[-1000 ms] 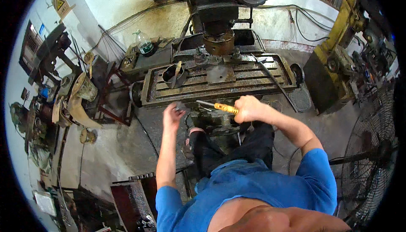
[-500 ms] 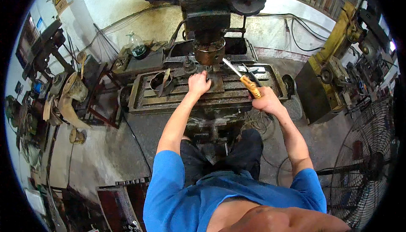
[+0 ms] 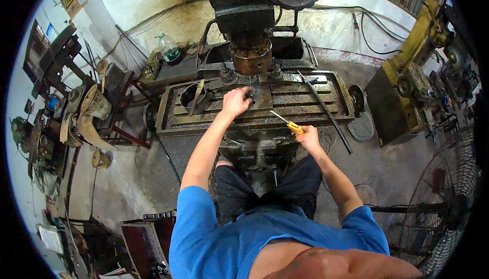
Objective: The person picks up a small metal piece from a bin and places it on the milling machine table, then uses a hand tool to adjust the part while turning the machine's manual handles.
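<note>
My right hand grips a screwdriver by its yellow handle. The screwdriver's thin metal shaft points up and left, over the front edge of the slotted milling machine table. Above the middle of that table, my left hand is closed on a small dark part, which shows at its fingertips; its kind cannot be made out. Just beyond my left hand hangs the round, rusty brown cutter head of the machine.
Left on the table stands a dark pot with a brush or flat stick in it. A long dark bar lies across the table's right side and overhangs the front edge. A fan stands at right, a plastic bottle at back left.
My right hand has drawn the screwdriver down and back from the cutter head, toward the table's front edge. My left hand has turned, and the dark part shows at its fingers. The view has shifted slightly.
</note>
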The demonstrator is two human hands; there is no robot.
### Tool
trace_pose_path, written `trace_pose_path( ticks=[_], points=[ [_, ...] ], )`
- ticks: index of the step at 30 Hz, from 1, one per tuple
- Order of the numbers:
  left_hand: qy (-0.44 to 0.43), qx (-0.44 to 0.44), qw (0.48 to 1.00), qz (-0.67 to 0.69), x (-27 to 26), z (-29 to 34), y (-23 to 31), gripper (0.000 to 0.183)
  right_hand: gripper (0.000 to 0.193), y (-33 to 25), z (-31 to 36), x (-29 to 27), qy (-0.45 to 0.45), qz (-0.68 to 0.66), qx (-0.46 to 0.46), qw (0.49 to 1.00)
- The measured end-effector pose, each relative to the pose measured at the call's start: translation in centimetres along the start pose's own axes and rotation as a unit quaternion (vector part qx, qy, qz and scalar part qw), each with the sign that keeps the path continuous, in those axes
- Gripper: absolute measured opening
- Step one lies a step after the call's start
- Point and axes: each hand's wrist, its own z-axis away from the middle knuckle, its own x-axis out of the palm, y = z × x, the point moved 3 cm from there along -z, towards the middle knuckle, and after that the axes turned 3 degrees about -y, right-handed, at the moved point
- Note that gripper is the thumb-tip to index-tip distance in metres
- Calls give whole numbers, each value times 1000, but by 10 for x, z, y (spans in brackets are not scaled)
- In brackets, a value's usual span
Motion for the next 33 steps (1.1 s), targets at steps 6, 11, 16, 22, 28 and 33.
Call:
trace_pose_path(
  ticks=[6, 11, 16, 22, 28, 33],
  points=[
    [18, 22, 998, -54, 11, -22, 4, 27, 38, -9, 14, -14, 13, 96, 39, 995],
    [33, 23, 999, -37, 31, -41, -2, 24, 39, -14, 30, -38, -9, 59, -11, 998],
    [73, -70, 994, -30, 29, -38, -2, 26, 36, -58, 29, -95, -10, 63, -38, 997],
    [28, -160, 987, -14, 18, -47, -8, 31, 51, -217, -45, -283, 245, -60, -510, 822],
    [-9, -199, 978, 58, 24, -55, -24, 39, 64, -332, -32, -331, 112, -236, -490, 831],
    [59, -163, 983, 65, 34, -52, -38, 39, 59, -352, -50, -338, 238, -183, -514, 803]
  ],
)
